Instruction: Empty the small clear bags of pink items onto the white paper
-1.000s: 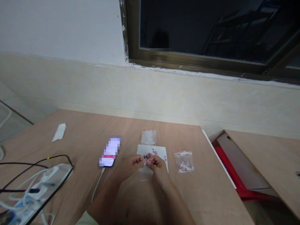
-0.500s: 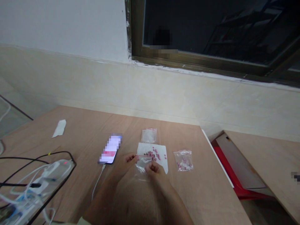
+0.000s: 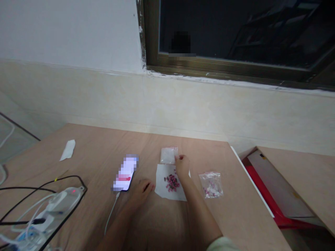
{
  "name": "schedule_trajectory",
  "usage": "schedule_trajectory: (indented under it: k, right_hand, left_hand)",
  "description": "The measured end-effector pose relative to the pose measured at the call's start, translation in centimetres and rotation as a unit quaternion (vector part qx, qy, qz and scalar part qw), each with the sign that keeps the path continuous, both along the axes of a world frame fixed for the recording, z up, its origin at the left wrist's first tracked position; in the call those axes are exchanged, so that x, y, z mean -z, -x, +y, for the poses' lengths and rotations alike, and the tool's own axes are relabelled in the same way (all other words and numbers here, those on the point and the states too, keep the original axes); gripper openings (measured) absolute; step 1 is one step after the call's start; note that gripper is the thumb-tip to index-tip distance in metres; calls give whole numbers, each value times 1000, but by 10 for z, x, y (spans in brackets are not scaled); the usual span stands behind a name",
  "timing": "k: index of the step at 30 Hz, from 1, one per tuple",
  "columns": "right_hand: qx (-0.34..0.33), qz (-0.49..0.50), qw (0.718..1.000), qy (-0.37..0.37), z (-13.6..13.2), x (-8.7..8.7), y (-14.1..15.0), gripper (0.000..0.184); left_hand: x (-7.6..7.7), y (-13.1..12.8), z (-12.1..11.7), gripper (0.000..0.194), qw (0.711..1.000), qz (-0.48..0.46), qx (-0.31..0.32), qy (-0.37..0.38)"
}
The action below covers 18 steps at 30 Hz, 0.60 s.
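Head view, hands: two; the right hand (image 3: 182, 165) is reaching farther forward, palm down, forearm angling inward; the left hand (image 3: 142, 191) is lying low on the table (image 3: 235, 219), fingers curling.
Right grip: fingers are bending at the right edge of the upper bag (image 3: 168, 156); how far they are opening, or whether they are pinching it, cannot be told.
Left grip: partly curling just beside the sheet; opening and contents cannot be told.
Clear bags: two; the upper bag is lying left of the right grip, the bag of pink pieces (image 3: 211, 185) right of and nearer than it.
White sheet: one (image 3: 162, 190); lying between the grips, partly under the right forearm.
Pink and dark pieces: one cluster (image 3: 172, 182), too small to count; resting on the sheet, nearer than the right grip.
Phone: one (image 3: 125, 172); lying left of the left grip, one white cable (image 3: 111, 211) running from it.
Power strip: one (image 3: 59, 209); lying farther left.
Paper scrap: one (image 3: 68, 150); lying far left, beyond the left grip.
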State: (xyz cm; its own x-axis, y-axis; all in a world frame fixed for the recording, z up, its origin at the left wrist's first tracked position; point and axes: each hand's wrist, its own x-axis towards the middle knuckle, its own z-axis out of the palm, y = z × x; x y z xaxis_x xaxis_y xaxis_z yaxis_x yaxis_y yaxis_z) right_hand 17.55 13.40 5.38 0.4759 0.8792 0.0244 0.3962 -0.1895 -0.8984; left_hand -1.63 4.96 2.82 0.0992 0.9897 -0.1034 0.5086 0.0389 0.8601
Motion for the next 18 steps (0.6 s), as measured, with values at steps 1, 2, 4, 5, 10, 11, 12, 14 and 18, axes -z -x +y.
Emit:
schedule_trajectory:
  k: [1, 2, 4, 5, 10, 11, 12, 14, 18]
  right_hand:
    - [14, -79, 997, 8, -10, 0, -7, 27]
    - [25, -175, 984, 32, -23, 1, -16, 32]
    - [77, -306, 944, 98, -50, 4, -35, 39]
    - [96, -348, 923, 135, -63, 6, -45, 40]
    - [54, -443, 877, 176, -101, 19, -74, 28]
    - [48, -444, 879, 167, -104, 20, -77, 29]
    - [46, -441, 882, 158, -106, 20, -79, 31]
    - [61, -422, 893, 142, -111, 18, -82, 31]
    - [111, -331, 935, 55, -125, -3, -83, 30]
  left_hand:
    - [1, 1, 0, 26, 1000, 4, 11, -3]
    - [1, 1, 0, 26, 1000, 1, 19, -2]
    - [1, 2, -1, 26, 1000, 0, 23, -4]
    - [0, 2, -1, 25, 1000, -1, 21, -2]
    - [-5, 0, -4, 22, 1000, -1, 18, -1]
    - [-6, -1, -5, 21, 1000, -4, 16, -2]
    - [-7, -1, -6, 20, 1000, -9, 14, -1]
    - [-7, 1, -8, 21, 1000, -16, 11, 6]
    - [-9, 4, -14, 21, 999, -33, -13, 20]
